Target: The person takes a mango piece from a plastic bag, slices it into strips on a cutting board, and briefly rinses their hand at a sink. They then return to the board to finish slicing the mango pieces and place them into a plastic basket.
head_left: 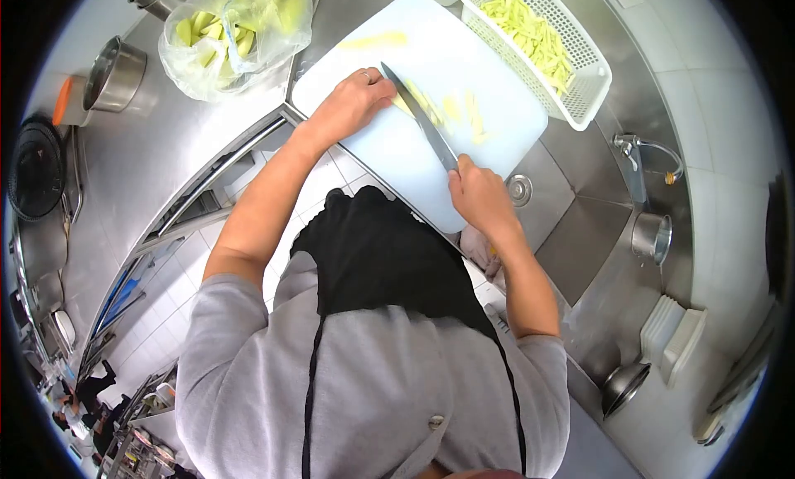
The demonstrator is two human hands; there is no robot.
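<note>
My right hand [482, 191] is wrapped round the handle of a kitchen knife [425, 125], whose long blade slants up and left over the white cutting board [397, 177]. With closed fingers, my left hand [358, 103] presses a pale green vegetable piece [402, 105] against the board, left of the blade. Its kind I cannot make out. Cut strips [474, 119] lie on the board to the right of the knife. Farther up, a longer pale piece [374, 41] lies near the board's far left side.
A white perforated basket [590, 73] full of cut strips stands beyond the board, at right. A clear plastic bag [186, 69] of green pieces sits on the steel counter at left. The sink [580, 247] and faucet [638, 141] are to the right. Steel pots [116, 75] stand far left.
</note>
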